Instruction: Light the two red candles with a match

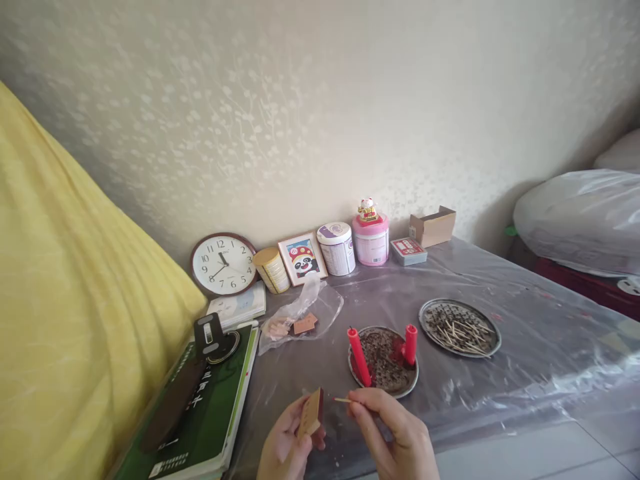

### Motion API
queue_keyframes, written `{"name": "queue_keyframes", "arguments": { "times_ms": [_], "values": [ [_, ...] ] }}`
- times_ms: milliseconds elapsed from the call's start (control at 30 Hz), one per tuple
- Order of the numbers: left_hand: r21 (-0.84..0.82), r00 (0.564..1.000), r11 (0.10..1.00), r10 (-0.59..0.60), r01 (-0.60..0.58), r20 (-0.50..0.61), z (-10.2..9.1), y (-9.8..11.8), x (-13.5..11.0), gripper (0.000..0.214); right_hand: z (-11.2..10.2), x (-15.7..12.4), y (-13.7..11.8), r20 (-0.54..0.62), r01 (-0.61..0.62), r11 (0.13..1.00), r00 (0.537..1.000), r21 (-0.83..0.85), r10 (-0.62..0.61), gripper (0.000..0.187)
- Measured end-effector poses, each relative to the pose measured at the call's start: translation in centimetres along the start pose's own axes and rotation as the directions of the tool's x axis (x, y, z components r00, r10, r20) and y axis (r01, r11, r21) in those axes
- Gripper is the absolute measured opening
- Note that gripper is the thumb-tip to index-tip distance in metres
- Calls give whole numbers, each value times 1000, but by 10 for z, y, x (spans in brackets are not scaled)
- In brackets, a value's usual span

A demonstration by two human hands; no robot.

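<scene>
Item 1: your left hand (285,447), grip closed around a matchbox (311,412), held upright above the near edge of the surface (525,373). Item 2: a match (342,400), head pointing left, just beside the matchbox, pinched by the grip of your right hand (395,437). Item 3: a round tray (384,385) just beyond, bearing two red candles (359,357), one leaning, one upright. Item 4: a second tray (430,313) further right, strewn with matches.

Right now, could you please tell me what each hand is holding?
Left hand: closed on a matchbox.
Right hand: pinching a matchstick at its fingertips.
</scene>
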State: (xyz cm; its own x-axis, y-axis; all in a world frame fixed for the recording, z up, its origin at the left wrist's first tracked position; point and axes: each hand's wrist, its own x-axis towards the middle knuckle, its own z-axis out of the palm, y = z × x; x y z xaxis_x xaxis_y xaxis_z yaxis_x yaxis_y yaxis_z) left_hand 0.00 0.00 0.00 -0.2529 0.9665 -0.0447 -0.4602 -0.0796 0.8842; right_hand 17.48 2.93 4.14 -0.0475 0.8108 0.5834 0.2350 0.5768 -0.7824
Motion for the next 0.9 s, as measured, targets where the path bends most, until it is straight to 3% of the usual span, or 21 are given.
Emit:
{"name": "queue_keyframes", "arguments": {
  "times_ms": [100,233,533,600,667,767,900],
  "values": [
    [23,998,999,32,-31,-55,9,2,-5,49,-2,0,-3,58,119,993,991,-9,-118,12],
    [35,998,999,35,-33,-44,12,4,-6,51,-2,1,-7,131,242,970,962,-2,-239,16],
    [59,997,997,54,-51,-61,21,5,-11,47,1,3,-6,156,324,946,936,-24,-316,13],
    [55,995,996,79,-76,-54,24,7,-15,51,8,4,3,108,192,979,977,-71,-183,15],
    [34,989,992,122,-119,-86,20,11,-16,54,16,6,12,22,-92,992,995,-87,94,20],
    [67,966,984,173,-163,-192,1,21,-9,46,23,8,19,-11,-363,931,931,35,364,26],
    [22,946,993,118,-117,-302,-25,29,7,41,22,4,15,9,-463,872,884,159,468,32]
  ]
}}
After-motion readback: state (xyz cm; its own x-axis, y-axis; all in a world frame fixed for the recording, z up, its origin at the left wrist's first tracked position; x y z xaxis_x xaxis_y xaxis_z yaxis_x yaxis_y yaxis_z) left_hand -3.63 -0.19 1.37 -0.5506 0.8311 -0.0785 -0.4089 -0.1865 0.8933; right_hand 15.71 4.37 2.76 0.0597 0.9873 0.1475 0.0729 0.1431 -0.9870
